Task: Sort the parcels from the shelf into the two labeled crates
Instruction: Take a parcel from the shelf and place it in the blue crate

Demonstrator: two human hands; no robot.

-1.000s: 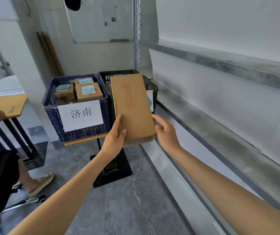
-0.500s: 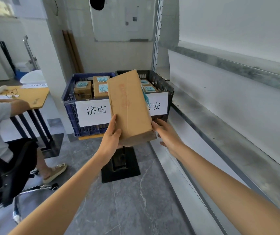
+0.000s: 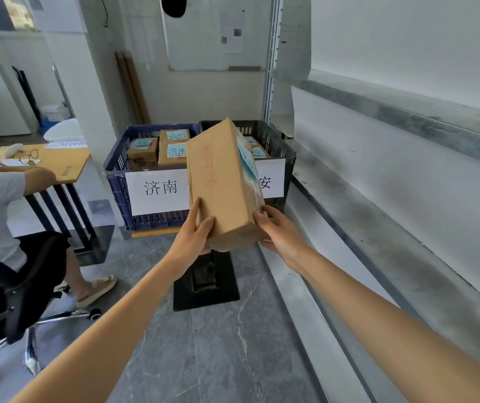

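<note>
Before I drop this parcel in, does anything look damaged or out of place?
Nothing stands out. The parcel is tilted only because the left hand and right hand hold it; boxes in the blue crate and black crate lie flat, nothing spilled.

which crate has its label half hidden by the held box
The black crate, on the right: the held parcel covers its label's first character. The blue crate shows its label, 济南, whole.

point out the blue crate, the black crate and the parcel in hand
blue crate [image 3: 151, 221]: head view, front wall below label
black crate [image 3: 276, 144]: head view, right side wall
held parcel [image 3: 218, 184]: head view, broad brown face
</note>
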